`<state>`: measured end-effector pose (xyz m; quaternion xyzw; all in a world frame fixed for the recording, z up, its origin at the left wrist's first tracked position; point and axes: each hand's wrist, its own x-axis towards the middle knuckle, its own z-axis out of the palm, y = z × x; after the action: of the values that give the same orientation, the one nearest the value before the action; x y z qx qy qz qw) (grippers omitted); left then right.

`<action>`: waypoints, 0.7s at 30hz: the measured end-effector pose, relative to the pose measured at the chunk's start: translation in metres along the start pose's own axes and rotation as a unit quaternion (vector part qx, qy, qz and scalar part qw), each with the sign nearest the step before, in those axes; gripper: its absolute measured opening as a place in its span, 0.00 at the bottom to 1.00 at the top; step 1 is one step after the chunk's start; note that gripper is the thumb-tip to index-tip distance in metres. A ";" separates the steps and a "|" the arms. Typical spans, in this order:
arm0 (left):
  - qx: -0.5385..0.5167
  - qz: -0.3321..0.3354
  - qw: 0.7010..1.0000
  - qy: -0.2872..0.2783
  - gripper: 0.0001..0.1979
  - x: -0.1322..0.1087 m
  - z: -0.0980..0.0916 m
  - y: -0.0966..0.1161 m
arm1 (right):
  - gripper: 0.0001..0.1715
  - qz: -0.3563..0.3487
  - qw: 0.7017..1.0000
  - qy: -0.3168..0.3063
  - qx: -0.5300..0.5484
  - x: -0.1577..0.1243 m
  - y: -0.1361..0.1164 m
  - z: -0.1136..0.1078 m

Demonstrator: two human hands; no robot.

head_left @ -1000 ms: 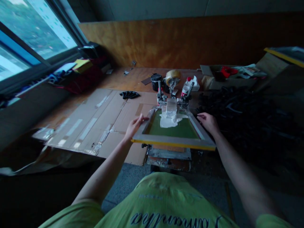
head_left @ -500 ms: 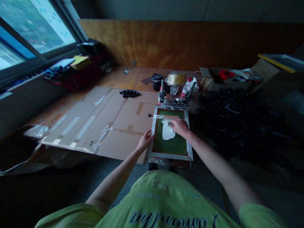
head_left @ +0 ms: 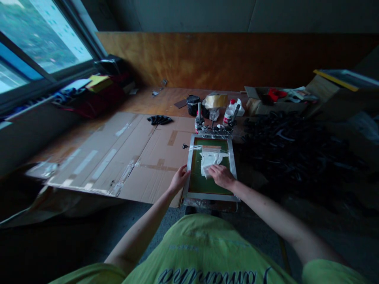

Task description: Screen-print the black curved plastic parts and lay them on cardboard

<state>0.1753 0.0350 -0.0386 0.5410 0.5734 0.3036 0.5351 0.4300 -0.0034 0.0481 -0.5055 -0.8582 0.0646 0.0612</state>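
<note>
A silk-screen frame (head_left: 234, 165) with green mesh (head_left: 207, 187) lies flat in front of me, clamped at its far end to a metal hinge clamp (head_left: 217, 131). White ink (head_left: 211, 158) is smeared over the middle of the mesh. My right hand (head_left: 221, 176) is closed around a small pale scraper (head_left: 206, 172), which rests on the mesh at the near end of the ink. With fingers curled at the left rail, my left hand (head_left: 179, 178) grips the frame. A wooden-handled squeegee (head_left: 211, 148) lies across the far part of the screen.
Flattened cardboard (head_left: 148, 157) covers the table to the left, with a black glove-like bundle (head_left: 160, 120) on it. Behind the clamp stand a black tub (head_left: 193, 105), a tape roll (head_left: 217, 101) and a bottle (head_left: 229, 112). A dark heap of black pieces (head_left: 296, 146) lies right.
My right hand has drawn the scraper toward me across the mesh, and the white ink has spread. My left hand stays at the frame's left rail.
</note>
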 end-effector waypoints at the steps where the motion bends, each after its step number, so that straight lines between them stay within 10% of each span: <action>1: -0.003 -0.001 1.000 -0.001 0.37 -0.001 0.000 0.001 | 0.14 -0.010 1.000 -0.008 0.004 -0.004 -0.002 0.003; 8: -0.032 -0.017 0.999 -0.021 0.41 -0.014 -0.010 0.035 | 0.20 0.098 0.991 0.074 0.056 0.040 0.017 -0.033; 14: -0.133 0.040 0.990 0.005 0.30 -0.022 -0.028 0.112 | 0.27 0.259 0.930 0.232 0.121 0.051 0.110 -0.085; 17: -0.198 0.133 0.971 0.033 0.30 -0.007 -0.029 0.158 | 0.23 0.369 0.888 0.235 0.140 0.023 0.137 -0.064; 21: -0.240 0.190 0.951 0.029 0.30 0.024 -0.024 0.208 | 0.18 0.297 0.939 0.112 0.131 0.002 0.096 0.005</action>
<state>0.2180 0.1105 0.1531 0.4863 0.3855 0.5441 0.5647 0.5108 0.0443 0.0264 -0.7288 -0.6407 0.1343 0.2007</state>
